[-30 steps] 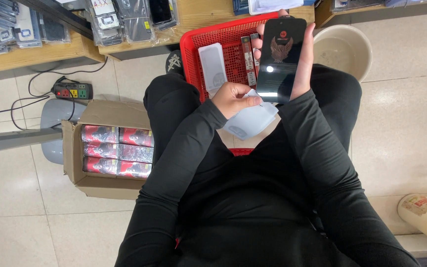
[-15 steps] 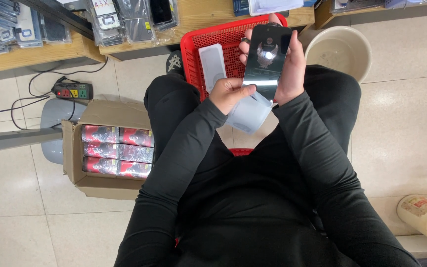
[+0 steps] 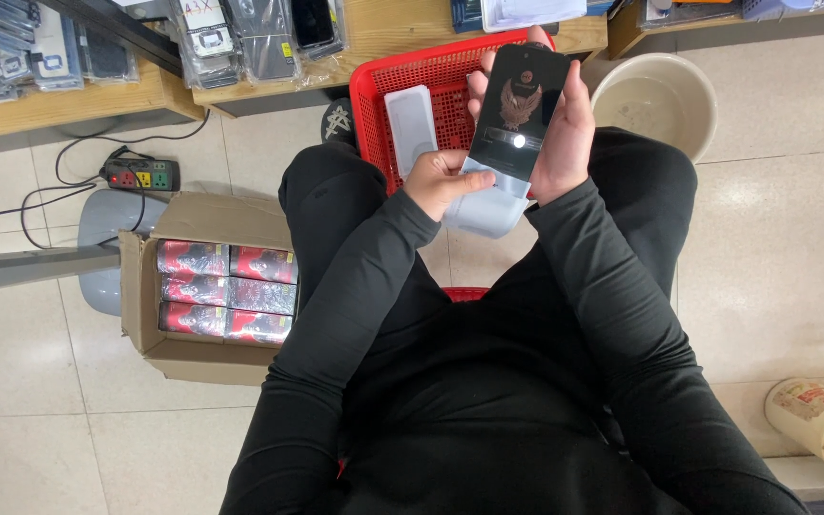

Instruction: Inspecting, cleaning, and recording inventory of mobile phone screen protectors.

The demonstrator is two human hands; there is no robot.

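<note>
My right hand (image 3: 565, 133) holds a glossy black rectangular sheet (image 3: 519, 110) with a winged emblem, upright over the red basket (image 3: 374, 95) on my lap. The fingers of my left hand (image 3: 441, 181) pinch a pale grey sleeve (image 3: 493, 208) at the sheet's lower end. The sheet's bottom edge sits inside or just at the sleeve's mouth. Another pale grey sleeve (image 3: 410, 124) lies flat in the basket, beside narrow red and black strips partly hidden behind the sheet.
An open cardboard box (image 3: 169, 348) of red packets (image 3: 226, 291) stands on the floor at my left. A power strip (image 3: 140, 175) lies near a wooden shelf (image 3: 69, 100) of bagged goods. A beige bowl (image 3: 665, 95) is at the upper right, a paper cup (image 3: 817, 420) at the lower right.
My right hand brought the black sheet down and left toward my left hand. The grey sleeve rose to meet it and now covers the sheet's lower end.
</note>
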